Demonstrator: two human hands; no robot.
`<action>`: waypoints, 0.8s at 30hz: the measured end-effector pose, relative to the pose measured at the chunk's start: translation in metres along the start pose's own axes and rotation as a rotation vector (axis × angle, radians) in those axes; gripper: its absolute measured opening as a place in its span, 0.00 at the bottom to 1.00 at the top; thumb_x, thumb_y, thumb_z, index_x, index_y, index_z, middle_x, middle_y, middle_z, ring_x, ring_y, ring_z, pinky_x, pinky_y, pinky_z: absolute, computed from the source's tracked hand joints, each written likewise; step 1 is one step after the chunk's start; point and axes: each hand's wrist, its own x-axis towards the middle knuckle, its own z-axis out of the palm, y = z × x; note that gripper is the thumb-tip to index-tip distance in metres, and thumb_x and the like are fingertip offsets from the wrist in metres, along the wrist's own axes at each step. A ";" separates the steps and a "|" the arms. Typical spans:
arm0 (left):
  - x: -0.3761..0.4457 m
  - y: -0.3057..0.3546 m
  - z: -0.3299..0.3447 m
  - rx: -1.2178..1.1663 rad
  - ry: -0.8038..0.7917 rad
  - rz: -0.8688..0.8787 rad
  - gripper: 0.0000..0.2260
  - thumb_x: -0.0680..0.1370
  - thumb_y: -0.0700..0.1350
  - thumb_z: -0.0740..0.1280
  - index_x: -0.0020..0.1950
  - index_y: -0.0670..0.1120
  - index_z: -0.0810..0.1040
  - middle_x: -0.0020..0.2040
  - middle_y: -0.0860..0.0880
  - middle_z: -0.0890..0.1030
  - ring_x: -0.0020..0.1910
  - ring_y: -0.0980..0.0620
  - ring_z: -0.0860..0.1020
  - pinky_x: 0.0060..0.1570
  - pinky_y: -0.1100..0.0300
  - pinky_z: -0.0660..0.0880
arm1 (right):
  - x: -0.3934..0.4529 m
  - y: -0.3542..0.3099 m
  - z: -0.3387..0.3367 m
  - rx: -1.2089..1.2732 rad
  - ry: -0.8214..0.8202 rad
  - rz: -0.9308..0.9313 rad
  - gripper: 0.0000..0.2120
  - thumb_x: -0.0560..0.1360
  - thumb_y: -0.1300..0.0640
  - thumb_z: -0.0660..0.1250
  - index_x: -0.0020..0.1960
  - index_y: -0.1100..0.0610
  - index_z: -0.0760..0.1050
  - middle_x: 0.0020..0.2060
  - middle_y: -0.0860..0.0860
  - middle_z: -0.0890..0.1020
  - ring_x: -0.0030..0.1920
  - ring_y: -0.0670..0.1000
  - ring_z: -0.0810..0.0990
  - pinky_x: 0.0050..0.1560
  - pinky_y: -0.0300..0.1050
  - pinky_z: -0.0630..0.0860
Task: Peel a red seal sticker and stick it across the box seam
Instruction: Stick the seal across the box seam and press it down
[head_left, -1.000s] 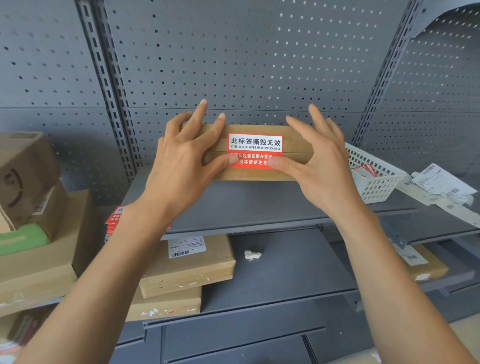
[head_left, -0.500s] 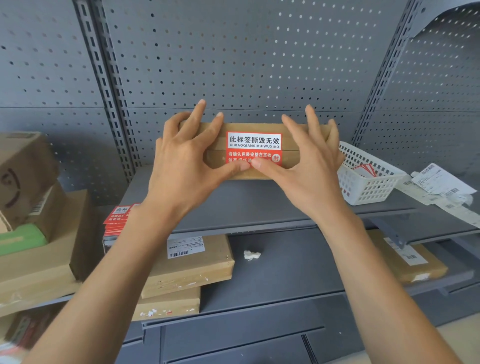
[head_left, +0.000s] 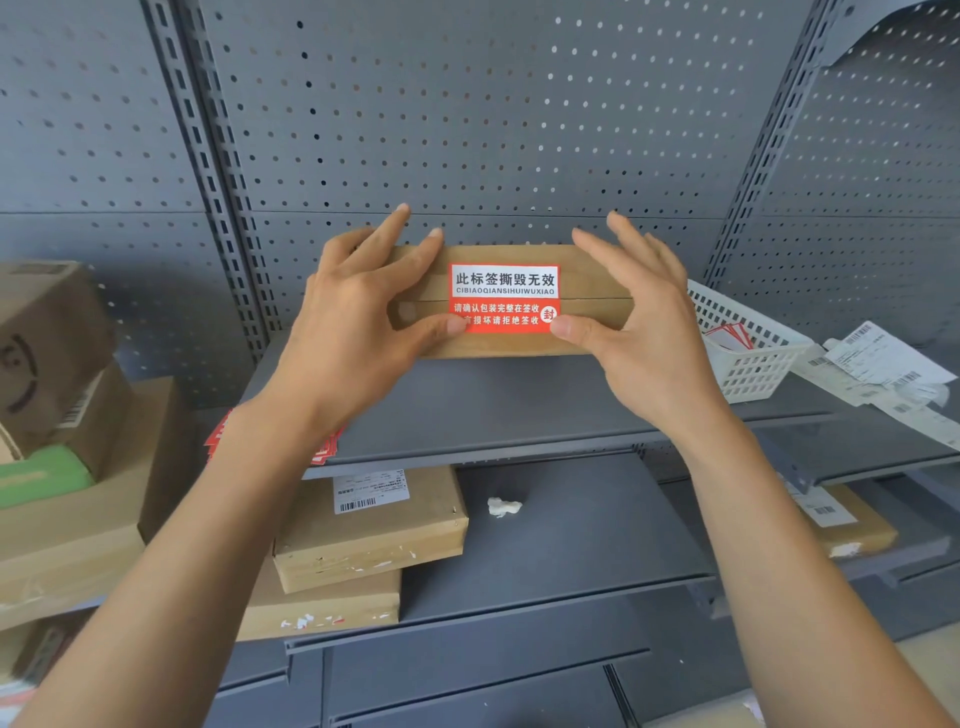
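Observation:
A flat brown cardboard box (head_left: 587, 270) stands on edge at the back of the grey upper shelf (head_left: 519, 410). A red and white seal sticker (head_left: 503, 297) lies flat across the box's horizontal seam. My left hand (head_left: 358, 317) rests on the box's left part, fingers spread over the top, thumb tip touching the sticker's lower left corner. My right hand (head_left: 644, 332) is at the box's right part, fingers spread and lifted, thumb tip on the sticker's lower right corner. Neither hand holds anything.
A white plastic basket (head_left: 748, 353) with red stickers stands right of the box, loose shipping labels (head_left: 883, 369) beyond it. A stack of red stickers (head_left: 218, 431) lies at the shelf's left front. Brown parcels (head_left: 369, 530) sit on the lower shelf, cardboard boxes (head_left: 57, 364) at far left.
Both thumbs have slid outward along the sticker's lower part, from near its middle to its two lower corners. The whole sticker now shows. The box has not moved.

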 end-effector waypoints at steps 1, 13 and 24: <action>-0.001 0.000 -0.001 -0.002 -0.012 -0.002 0.34 0.73 0.60 0.71 0.78 0.51 0.70 0.81 0.47 0.64 0.76 0.40 0.64 0.73 0.38 0.65 | 0.000 0.001 -0.001 0.007 -0.013 -0.001 0.34 0.74 0.56 0.76 0.76 0.42 0.68 0.81 0.43 0.59 0.82 0.50 0.50 0.77 0.50 0.48; -0.005 0.011 0.004 -0.021 0.068 -0.053 0.36 0.69 0.60 0.79 0.75 0.51 0.74 0.79 0.46 0.69 0.74 0.41 0.67 0.71 0.39 0.67 | -0.006 -0.005 0.020 -0.135 0.031 -0.015 0.39 0.68 0.35 0.75 0.76 0.39 0.65 0.83 0.45 0.50 0.82 0.57 0.41 0.76 0.66 0.47; -0.006 -0.005 -0.001 -0.017 0.033 -0.037 0.24 0.78 0.47 0.74 0.74 0.51 0.75 0.77 0.47 0.71 0.72 0.40 0.69 0.70 0.43 0.69 | -0.001 0.008 0.005 0.016 -0.046 -0.029 0.30 0.77 0.61 0.71 0.74 0.40 0.70 0.82 0.43 0.57 0.82 0.50 0.47 0.80 0.60 0.48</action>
